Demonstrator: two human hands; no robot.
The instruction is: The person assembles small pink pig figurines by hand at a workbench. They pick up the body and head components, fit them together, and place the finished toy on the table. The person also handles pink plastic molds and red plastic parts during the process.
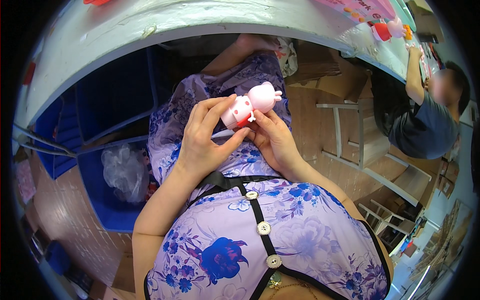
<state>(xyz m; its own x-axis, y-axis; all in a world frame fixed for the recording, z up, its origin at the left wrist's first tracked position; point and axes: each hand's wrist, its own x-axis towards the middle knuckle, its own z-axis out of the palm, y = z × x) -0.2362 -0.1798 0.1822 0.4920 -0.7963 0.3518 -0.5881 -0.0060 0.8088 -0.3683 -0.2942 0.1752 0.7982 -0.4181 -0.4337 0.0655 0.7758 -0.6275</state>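
Observation:
A pink plastic toy figure is held over my lap, tilted with its round head toward the upper right. Its body is pale pink with red dots, and a red part and a small white hand show on its lower side. My left hand grips the body end, fingers over the top and thumb beneath. On the other side my right hand has its thumb and fingers closed at the figure's underside, just below the head. The fingertips under the toy are partly hidden.
A white covered table curves across the far side. On it at right lie a similar pink-and-red figure and a pink package. Blue bins stand at left, one holding a clear plastic bag. A co-worker sits at right near wooden stools.

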